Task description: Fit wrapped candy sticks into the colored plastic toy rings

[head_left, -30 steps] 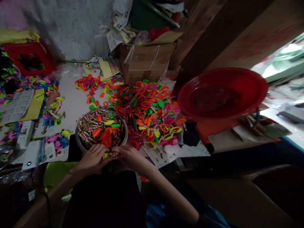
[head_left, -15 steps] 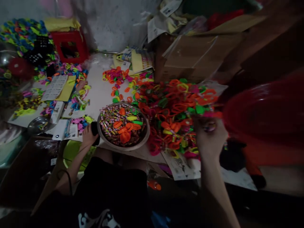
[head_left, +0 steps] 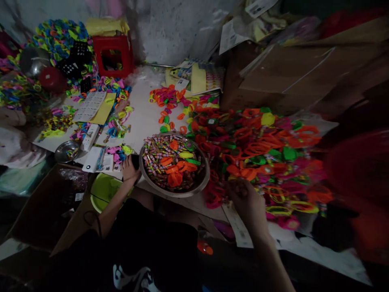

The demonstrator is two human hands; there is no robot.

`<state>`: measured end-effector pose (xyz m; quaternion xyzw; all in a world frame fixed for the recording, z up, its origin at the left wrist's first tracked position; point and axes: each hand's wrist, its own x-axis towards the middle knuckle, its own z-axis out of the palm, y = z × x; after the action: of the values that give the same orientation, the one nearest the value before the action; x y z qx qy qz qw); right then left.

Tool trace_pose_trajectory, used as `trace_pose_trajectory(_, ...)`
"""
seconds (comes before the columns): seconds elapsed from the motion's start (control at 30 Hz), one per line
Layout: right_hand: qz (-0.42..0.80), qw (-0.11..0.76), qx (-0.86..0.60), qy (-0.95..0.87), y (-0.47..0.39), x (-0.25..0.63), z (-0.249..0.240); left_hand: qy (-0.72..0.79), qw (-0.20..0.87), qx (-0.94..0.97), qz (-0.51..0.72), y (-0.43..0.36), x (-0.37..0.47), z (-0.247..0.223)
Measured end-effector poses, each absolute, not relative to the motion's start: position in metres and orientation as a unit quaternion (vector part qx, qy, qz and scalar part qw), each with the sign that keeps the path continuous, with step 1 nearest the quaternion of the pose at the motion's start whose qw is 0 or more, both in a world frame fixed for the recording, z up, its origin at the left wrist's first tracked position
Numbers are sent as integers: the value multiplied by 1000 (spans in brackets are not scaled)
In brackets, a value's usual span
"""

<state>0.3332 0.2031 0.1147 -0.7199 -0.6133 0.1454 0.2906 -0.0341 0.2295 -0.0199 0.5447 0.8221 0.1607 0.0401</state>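
My left hand [head_left: 130, 171] lies at the table's front edge with its fingers stretched out, beside a dark object [head_left: 135, 161] that I cannot make out. Just right of it stands a round metal bowl [head_left: 204, 183] full of small striped, wrapped pieces [head_left: 154, 156], with several orange bands [head_left: 175, 178] on top. My right hand [head_left: 246, 199] is closed, its fingers curled at the near edge of a large heap of toy watch-like bands [head_left: 258, 150] in orange, pink, green and yellow. What the curled fingers hold is dim and partly hidden.
A cardboard box [head_left: 279, 77] stands behind the heap, and a red basin [head_left: 358, 170] is at the right. Leftward are a red stool [head_left: 114, 42], a small metal dish [head_left: 67, 151], a white power strip [head_left: 90, 138] and more coloured bands. Below the edge sits a green tub [head_left: 105, 188].
My right hand has come left from the heap's right part to its near edge, closer to the bowl. The view has turned left; my left hand stays beside the bowl.
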Motion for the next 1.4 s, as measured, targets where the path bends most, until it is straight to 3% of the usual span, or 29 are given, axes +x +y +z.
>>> trace_pose_trajectory(1.03, 212, 251, -723, -608, 187, 317, 102, 804, 8, 572, 166, 228, -37, -23)
trace_pose_trajectory(1.4, 243, 258, -657, -666, 186, 315, 97, 804, 6, 573, 157, 229, -35, -23)
